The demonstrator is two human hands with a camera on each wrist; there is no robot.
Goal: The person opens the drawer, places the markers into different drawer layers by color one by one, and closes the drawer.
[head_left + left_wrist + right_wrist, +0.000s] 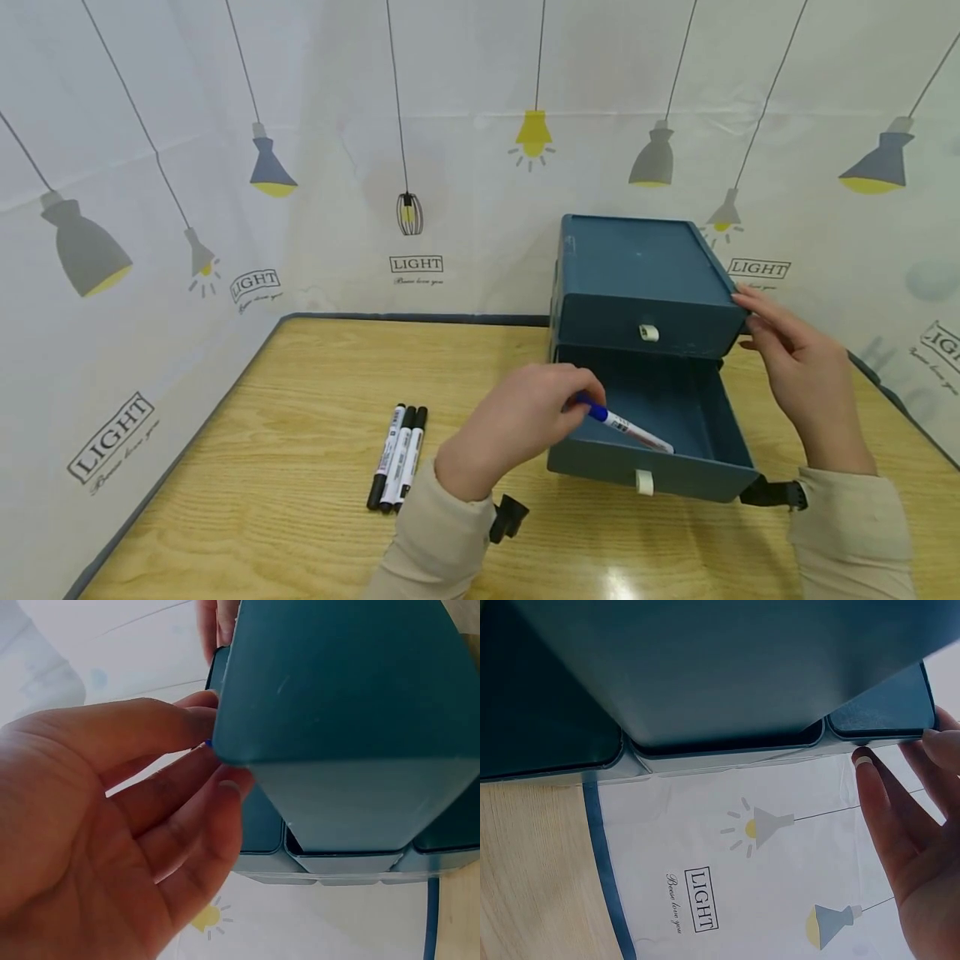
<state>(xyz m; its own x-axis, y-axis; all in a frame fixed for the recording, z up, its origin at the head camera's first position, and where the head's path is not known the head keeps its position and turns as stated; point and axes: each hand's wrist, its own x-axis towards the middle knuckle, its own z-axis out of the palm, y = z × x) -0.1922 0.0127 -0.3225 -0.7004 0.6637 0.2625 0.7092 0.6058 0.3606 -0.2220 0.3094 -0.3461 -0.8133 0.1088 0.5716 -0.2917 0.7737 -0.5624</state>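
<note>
My left hand (525,417) pinches a marker (633,429) by its blue end, and its white barrel slants down into the pulled-out lower drawer (652,468). In the left wrist view only a speck of blue shows between the fingertips, beside the drawer's corner. The blue-green drawer unit (637,258) has its upper drawer closed. My right hand (810,375) rests its fingers against the unit's upper right edge; the right wrist view shows them extended at that corner. Both drawers carry small white pull tabs.
Several black-and-white markers (397,458) lie side by side on the wooden table (300,392), left of my left forearm. A white cloth printed with lamps (465,150) hangs behind and along the sides. Black straps sit by both sleeves.
</note>
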